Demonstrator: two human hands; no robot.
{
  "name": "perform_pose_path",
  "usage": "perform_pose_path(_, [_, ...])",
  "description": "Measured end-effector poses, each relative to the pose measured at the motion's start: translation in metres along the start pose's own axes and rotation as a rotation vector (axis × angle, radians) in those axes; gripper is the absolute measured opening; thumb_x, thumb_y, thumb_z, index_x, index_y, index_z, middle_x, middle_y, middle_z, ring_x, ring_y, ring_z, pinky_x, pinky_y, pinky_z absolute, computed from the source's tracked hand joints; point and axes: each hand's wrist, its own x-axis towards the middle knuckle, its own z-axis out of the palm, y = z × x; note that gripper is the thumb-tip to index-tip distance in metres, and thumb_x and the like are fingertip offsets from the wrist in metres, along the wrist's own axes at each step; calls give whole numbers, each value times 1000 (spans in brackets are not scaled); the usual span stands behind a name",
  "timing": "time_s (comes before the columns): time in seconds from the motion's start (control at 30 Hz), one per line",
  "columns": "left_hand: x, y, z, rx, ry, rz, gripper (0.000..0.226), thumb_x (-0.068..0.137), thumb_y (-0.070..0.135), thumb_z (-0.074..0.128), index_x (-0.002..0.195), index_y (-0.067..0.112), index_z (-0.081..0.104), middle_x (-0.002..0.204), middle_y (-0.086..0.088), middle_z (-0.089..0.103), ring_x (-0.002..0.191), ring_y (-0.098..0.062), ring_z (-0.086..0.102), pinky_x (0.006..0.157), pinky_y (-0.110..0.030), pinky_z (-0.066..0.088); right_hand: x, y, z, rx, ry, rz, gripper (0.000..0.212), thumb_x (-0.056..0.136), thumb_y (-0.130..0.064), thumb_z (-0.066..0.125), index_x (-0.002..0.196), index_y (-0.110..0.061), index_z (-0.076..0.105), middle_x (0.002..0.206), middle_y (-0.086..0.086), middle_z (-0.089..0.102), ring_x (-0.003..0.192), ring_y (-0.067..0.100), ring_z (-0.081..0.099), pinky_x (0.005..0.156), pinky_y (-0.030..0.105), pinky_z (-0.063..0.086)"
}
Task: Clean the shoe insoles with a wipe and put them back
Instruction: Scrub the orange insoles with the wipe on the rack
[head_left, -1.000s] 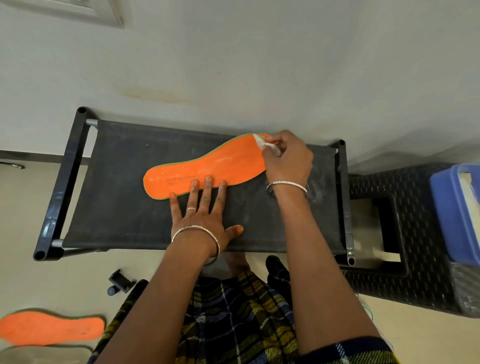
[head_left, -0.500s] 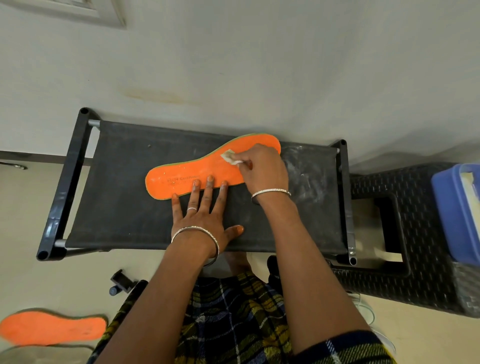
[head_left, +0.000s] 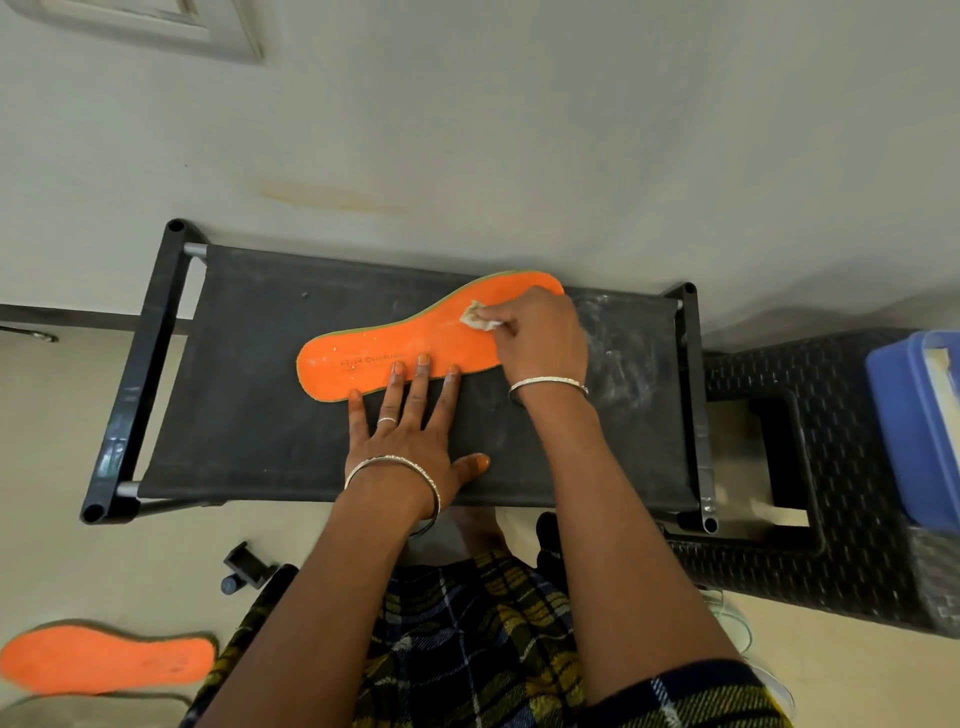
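"How far along is this, would you say?"

"About the middle, I'd guess. One orange insole (head_left: 405, 348) lies flat on the black table (head_left: 249, 415), heel to the left and toe at the far right, and it's being wiped now. Neither one is back in a shoe yet."

"And the other?"

"The second insole (head_left: 104, 657) is down on the floor, near left, well apart from the table. I can't tell from here whether it's been cleaned."

"What are the hands doing?"

"The right hand (head_left: 540, 338) pinches a small crumpled wipe (head_left: 478, 318) and presses it on the forefoot. The left hand (head_left: 410, 431) lies flat on the table, fingers (head_left: 423, 374) straight and spread, their tips resting on the insole's near edge to pin it."

"How does the insole look?"

"Bright orange on top, with a thin greenish rim and dark lettering by the heel. There are faint pale smears and specks across it, so I'd say some wiping is left. The wipe looks soiled, off-white going brownish."

"So what remains?"

"Finish this one, perhaps do the other, then put both into the shoes, which I can't plainly see."
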Motion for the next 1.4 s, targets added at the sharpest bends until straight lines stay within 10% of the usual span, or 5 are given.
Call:
perform_pose_path(0.33, [0, -1, -1, 22, -16, -10, 91, 92, 74, 26, 145, 35, -36, 150, -2, -47, 142, -26, -37, 118, -60, -9, -2, -17, 13, -22, -160, -208, 32, 93, -15, 57, 117, -31, 71, 105, 8, 65, 100, 31, 55, 85, 42, 48])
perform_pose_path(0.57, [-2, -2, -1, 13, -6, -9, 91, 93, 73, 28, 145, 35, -36, 149, -2, -48, 143, -26, -36, 119, -59, -8, 0, 5, -12, 118, 81, 159, 26, 83, -15, 61, 98, -28, 78, 96, -2, 75, 93, 24, 65, 80, 36, 55])
perform_pose_path(0.9, [-2, -2, -1, 22, -12, -8, 92, 92, 73, 28, 145, 34, -37, 149, -3, -48, 142, -27, -36, 119, -60, -9, -1, -12, -31, 1066, -227, 495, 12, 86, -6, 72, 97, -3, 67, 86, 15, 68, 59, 19, 65, 50, 24, 53])
perform_pose_path(1.13, [0, -2, 0, 18, -3, -9, 93, 92, 73, 28, 145, 35, -37, 150, -2, -46, 143, -27, -36, 118, -60, -9, 2, 0, -25, 465, 328, 444, 29, 73, -32, 80, 92, -20, 62, 98, 0, 62, 77, 17, 62, 77, 36, 55])
perform_pose_path(1.4, [0, -2, 1, 18, 9, -6, 91, 92, 74, 27, 145, 36, -37, 149, -2, -48, 143, -27, -36, 119, -60, -8, 0, -15, -4, 145, 135, 283, 22, 81, -32, 74, 99, -19, 69, 108, 0, 67, 96, 20, 63, 79, 31, 48])
